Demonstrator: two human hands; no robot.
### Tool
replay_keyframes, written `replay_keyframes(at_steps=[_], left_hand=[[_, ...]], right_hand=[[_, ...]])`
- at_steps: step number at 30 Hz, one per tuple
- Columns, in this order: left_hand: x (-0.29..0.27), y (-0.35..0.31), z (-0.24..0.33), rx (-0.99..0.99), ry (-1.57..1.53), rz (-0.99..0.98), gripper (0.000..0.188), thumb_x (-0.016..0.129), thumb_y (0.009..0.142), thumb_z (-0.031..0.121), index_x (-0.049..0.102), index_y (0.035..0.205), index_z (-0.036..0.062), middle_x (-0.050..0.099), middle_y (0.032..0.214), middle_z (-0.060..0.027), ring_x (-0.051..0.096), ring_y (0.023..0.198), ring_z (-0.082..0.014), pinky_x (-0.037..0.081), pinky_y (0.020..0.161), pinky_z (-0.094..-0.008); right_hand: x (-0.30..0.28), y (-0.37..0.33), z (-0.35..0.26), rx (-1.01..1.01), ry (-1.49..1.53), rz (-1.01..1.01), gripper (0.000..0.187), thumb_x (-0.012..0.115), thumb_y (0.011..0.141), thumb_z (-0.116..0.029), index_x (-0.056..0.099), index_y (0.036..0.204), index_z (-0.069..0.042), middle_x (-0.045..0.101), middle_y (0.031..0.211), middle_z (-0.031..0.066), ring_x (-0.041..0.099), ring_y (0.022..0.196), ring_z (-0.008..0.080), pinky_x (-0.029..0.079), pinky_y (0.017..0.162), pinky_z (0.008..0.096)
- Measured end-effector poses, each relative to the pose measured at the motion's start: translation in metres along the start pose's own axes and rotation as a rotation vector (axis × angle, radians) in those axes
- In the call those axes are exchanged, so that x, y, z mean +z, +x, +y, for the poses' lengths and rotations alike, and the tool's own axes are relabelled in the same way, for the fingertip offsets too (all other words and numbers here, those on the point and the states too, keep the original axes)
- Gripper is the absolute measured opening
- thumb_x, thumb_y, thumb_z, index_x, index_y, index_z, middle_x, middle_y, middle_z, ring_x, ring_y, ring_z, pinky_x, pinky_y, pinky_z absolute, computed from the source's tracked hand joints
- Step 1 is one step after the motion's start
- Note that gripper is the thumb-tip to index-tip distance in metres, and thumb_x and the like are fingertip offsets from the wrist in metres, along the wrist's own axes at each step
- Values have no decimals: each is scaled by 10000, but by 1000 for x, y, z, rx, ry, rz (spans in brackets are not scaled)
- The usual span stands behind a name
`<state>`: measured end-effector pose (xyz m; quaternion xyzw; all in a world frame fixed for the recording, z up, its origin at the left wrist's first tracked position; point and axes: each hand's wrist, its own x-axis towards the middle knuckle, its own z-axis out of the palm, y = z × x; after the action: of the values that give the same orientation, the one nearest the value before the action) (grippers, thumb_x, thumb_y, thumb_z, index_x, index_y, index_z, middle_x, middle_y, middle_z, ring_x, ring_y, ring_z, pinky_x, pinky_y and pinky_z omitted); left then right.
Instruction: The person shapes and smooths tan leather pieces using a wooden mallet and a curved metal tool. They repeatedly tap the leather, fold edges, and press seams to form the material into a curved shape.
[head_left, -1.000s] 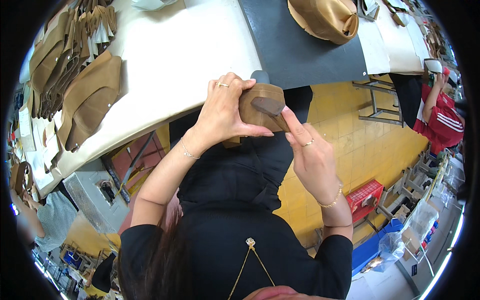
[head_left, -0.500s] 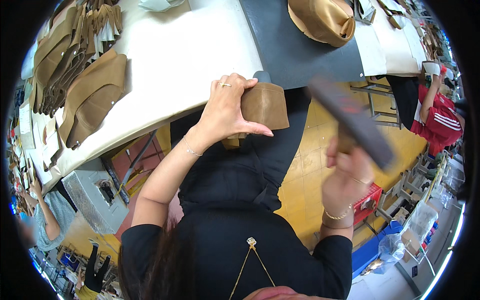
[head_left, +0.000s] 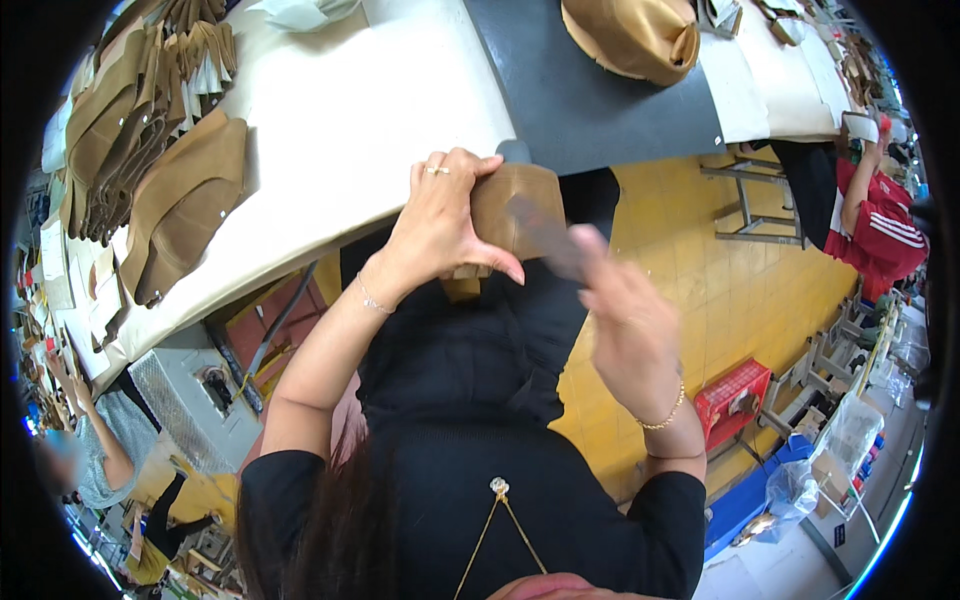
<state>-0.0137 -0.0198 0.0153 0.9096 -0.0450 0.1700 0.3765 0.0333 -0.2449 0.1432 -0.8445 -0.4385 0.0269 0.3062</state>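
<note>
Left hand (head_left: 440,215) first: thumb and fingers curve into a wide C, clasping the left side of the brown leather piece (head_left: 490,215). The index fingertip sits at the far edge, knuckles up, while the thumb stretches right along the near edge. Back of the hand faces up, and the forearm slants in from the near left.

And there's the right hand (head_left: 635,335), blurred but closed around the hammer (head_left: 550,240), fingers wrapped on the handle, forefinger out toward the head. Wrist tipped left, elbow bent, forearm rising from the near right. The hammer's dark head is smeared over the right part of the leather piece; whether it touches, I cannot tell.

The piece itself sits just off the table's near edge, above the person's lap, fitted over a dark rounded form (head_left: 513,152) that pokes out at the far side.

Farther out, a dark mat (head_left: 580,110) covers part of the pale table (head_left: 380,90), carrying a tan shaped piece (head_left: 635,40) at the far right. Over on the far left, brown leather cuts (head_left: 120,130) lie heaped. Right side, near: a red crate (head_left: 733,400); beyond it, a co-worker in a red shirt (head_left: 880,225).
</note>
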Motion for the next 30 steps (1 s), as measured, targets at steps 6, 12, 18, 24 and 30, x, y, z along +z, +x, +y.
replay_keyframes(at_steps=[6,12,18,24,30], left_hand=[[0,5,2,26,-21,-42,1216,829,388,709,458,1323,25,487,1111,-116,480,1056,-298,348,939,-413],[-2,0,-4,30,7,-46,1232,824,392,713,441,1341,28,482,1112,-121,475,1045,-298,345,940,-412],[-2,1,-5,30,23,-77,1243,814,399,716,428,1354,21,478,1119,-123,475,1053,-299,345,945,-416],[-7,4,-3,78,16,-101,1269,814,387,701,414,1372,8,478,1142,-126,471,1056,-302,345,945,-416],[-12,4,-6,77,-41,-155,1244,810,414,685,414,1377,5,475,1153,-122,469,1064,-300,343,952,-412]], right_hand=[[21,-20,14,26,-187,-152,621,721,814,-51,573,1398,-199,521,748,34,560,572,193,449,501,311],[6,-15,-6,-18,64,139,631,710,832,-62,553,1416,-243,495,734,36,540,555,203,451,496,334],[7,-21,6,-82,-108,-37,671,708,759,3,578,1387,-192,499,730,39,541,550,190,450,483,323],[25,-42,28,-105,-207,-144,599,729,750,29,625,1315,-138,558,751,58,555,581,210,442,510,317],[30,-49,28,-184,-168,-63,679,692,783,-44,562,1408,-275,480,729,25,505,540,172,433,475,304]])
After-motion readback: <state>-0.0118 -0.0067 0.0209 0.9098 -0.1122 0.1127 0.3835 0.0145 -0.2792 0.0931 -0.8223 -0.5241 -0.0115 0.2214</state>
